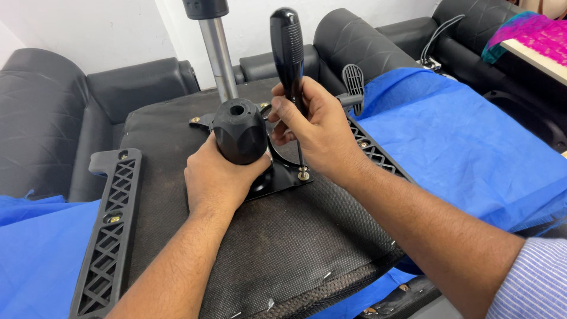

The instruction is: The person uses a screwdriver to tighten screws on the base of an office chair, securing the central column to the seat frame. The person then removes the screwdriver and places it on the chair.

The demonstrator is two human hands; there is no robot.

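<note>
An upturned chair seat [295, 236] with dark fabric underside lies in front of me. A black metal mechanism plate [282, 178] is mounted at its middle, with a silver gas-lift column [217, 53] rising behind it. My left hand [215, 177] grips a round black knob [239, 131] on the mechanism. My right hand [313, 133] holds a black-handled screwdriver [287, 47] upright, its tip on a bolt with washer [303, 174] at the plate's front right corner.
Black lattice armrest brackets run along the seat's left [109, 236] and right [378, 155] edges. A black lever paddle [353, 80] sticks up behind my right hand. Blue plastic sheeting [455, 142] covers black sofas around the seat.
</note>
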